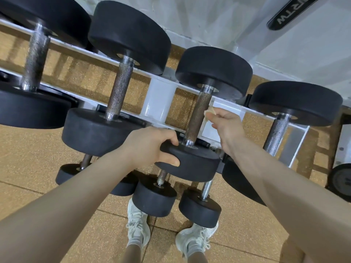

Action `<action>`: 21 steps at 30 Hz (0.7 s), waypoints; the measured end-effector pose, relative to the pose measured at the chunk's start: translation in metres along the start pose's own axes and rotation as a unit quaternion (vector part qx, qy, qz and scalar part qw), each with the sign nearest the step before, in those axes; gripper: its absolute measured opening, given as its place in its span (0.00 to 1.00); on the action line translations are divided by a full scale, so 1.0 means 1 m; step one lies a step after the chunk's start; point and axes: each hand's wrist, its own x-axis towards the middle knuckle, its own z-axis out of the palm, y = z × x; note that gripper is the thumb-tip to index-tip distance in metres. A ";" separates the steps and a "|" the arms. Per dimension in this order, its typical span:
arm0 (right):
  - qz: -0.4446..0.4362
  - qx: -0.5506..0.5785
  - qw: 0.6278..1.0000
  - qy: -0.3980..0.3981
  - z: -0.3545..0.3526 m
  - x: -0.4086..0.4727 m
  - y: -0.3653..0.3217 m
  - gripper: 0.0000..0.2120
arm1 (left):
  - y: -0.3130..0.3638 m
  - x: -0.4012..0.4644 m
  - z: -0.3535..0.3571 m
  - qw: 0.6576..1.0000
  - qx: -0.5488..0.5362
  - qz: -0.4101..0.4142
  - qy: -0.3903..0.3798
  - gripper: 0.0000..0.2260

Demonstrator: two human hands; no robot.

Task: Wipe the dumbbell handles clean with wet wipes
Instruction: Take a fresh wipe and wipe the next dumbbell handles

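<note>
the dumbbell handle [197,118] lies on the white rack [157,103], its long axis running away from the person and slightly right. the left hand [150,147] curls its fingers over the near weight head [190,160], steadying it. the right hand [226,124], nearer the handle, pinches a small wet wipe [209,112] just right of the shaft, so the stroke likely goes leftward onto it, then along it.

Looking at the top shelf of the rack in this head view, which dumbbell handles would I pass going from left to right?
Far-left handle → second handle → the handle being wiped, with the left hand gripping its near weight and the right hand pinching a wipe beside it → far-right handle.
</note>
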 end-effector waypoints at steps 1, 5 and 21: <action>0.001 0.005 1.000 0.022 0.001 0.005 -0.003 0.08 | 0.000 0.000 0.000 1.000 0.001 0.001 -0.002 0.22; 0.023 0.110 0.993 0.033 0.012 0.032 -0.020 0.09 | 0.000 0.000 0.000 1.000 0.002 0.004 -0.006 0.22; 0.045 0.159 0.984 -0.060 0.011 0.050 -0.014 0.15 | 0.003 0.000 -0.002 1.000 0.016 0.001 -0.017 0.22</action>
